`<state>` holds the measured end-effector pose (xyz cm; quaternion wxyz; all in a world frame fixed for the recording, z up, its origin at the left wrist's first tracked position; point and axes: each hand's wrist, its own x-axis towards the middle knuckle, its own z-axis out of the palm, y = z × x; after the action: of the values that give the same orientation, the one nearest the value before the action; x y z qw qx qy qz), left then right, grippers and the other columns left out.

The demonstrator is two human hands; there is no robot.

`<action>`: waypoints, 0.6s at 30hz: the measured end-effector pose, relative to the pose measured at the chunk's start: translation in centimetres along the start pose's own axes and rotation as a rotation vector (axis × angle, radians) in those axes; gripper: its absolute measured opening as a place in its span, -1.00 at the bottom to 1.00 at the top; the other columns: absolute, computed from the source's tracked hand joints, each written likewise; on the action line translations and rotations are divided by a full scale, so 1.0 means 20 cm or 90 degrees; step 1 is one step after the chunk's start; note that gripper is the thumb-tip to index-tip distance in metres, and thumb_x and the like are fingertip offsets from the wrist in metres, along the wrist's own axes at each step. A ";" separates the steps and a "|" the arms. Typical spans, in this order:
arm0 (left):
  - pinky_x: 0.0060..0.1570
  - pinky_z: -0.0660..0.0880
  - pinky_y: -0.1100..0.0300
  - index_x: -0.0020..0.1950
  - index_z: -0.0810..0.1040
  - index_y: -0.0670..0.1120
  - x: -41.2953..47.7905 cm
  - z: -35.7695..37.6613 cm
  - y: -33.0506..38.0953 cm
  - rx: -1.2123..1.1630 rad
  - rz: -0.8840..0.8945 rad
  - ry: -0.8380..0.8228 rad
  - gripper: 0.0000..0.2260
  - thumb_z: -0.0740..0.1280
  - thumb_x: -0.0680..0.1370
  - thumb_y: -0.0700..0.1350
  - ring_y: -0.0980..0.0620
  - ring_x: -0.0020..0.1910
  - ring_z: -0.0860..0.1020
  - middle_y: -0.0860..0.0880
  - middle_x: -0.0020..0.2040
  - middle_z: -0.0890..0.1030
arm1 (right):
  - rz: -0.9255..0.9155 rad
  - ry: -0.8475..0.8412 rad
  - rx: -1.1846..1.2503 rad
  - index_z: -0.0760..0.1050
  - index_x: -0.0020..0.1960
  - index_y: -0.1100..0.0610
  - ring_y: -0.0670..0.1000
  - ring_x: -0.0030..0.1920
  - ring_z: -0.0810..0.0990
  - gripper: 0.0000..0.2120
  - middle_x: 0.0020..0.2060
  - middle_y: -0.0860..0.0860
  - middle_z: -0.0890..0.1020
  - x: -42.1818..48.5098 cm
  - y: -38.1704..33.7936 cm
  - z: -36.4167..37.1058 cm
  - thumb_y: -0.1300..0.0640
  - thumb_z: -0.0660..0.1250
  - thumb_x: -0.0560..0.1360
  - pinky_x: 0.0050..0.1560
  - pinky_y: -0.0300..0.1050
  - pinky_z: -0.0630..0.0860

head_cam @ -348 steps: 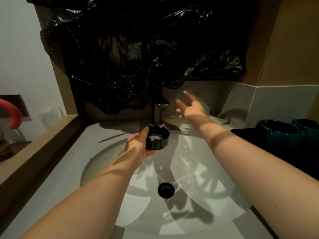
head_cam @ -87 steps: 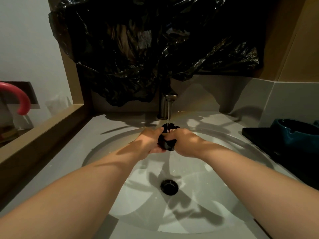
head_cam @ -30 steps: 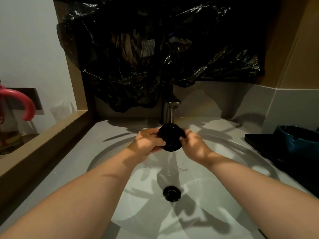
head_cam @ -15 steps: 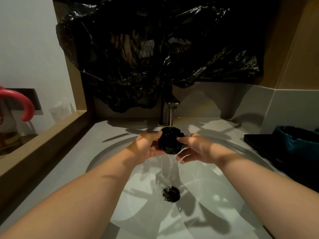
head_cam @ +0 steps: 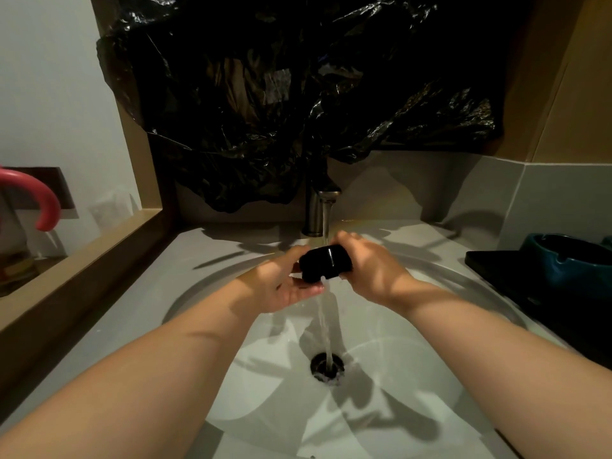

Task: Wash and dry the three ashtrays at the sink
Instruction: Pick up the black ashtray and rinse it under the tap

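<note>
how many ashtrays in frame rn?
2 for sure: black ashtray held by left hand and right hand under the tap; teal ashtray on the dark tray at right. A teal sliver at the frame edge may be a third.

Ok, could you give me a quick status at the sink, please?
Left hand and right hand hold black ashtray under running tap. Teal ashtray waits, right. Nothing blocking.
</note>
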<state>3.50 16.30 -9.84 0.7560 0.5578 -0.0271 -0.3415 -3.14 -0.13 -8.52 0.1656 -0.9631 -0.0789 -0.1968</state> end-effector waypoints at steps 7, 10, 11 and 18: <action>-0.08 0.63 -0.01 0.30 0.43 -0.21 0.01 -0.01 0.00 0.026 0.107 0.025 -0.69 0.28 0.56 -0.32 -0.19 0.02 0.61 -0.23 0.12 0.56 | 0.279 -0.008 0.385 0.27 0.40 0.17 0.18 0.09 0.57 -0.53 0.22 0.17 0.50 0.04 0.01 0.03 0.43 0.13 0.53 0.04 -0.03 0.54; -0.12 0.64 0.04 0.37 0.42 -0.16 0.02 0.00 -0.01 0.106 0.140 0.017 -0.59 0.32 0.53 -0.34 -0.19 0.11 0.60 -0.21 0.21 0.56 | 0.403 -0.097 0.600 0.35 0.31 0.22 0.15 -0.16 0.65 -0.70 0.05 0.23 0.60 0.03 0.00 0.01 0.11 0.12 0.64 -0.20 -0.06 0.60; -0.12 0.63 0.04 0.37 0.42 -0.14 0.02 0.00 -0.01 0.129 0.152 0.024 -0.57 0.34 0.52 -0.34 -0.18 0.11 0.59 -0.19 0.22 0.57 | 0.410 -0.116 0.619 0.37 0.27 0.23 0.14 -0.20 0.66 -0.66 0.00 0.22 0.62 0.03 0.00 0.01 0.03 0.14 0.63 -0.22 -0.05 0.61; -0.11 0.62 0.05 0.35 0.42 -0.17 0.01 0.03 -0.02 0.156 0.115 0.027 -0.70 0.24 0.61 -0.25 -0.18 0.09 0.60 -0.24 0.22 0.55 | 0.461 -0.065 0.541 0.44 0.11 0.35 0.06 -0.52 0.51 -0.63 -0.34 0.18 0.56 0.03 0.00 -0.02 0.03 0.31 0.55 -0.45 -0.14 0.51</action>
<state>3.25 15.60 -10.14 0.7103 0.6484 -0.1026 -0.2540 -2.66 -0.14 -7.95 0.5924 -0.7854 0.1767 -0.0311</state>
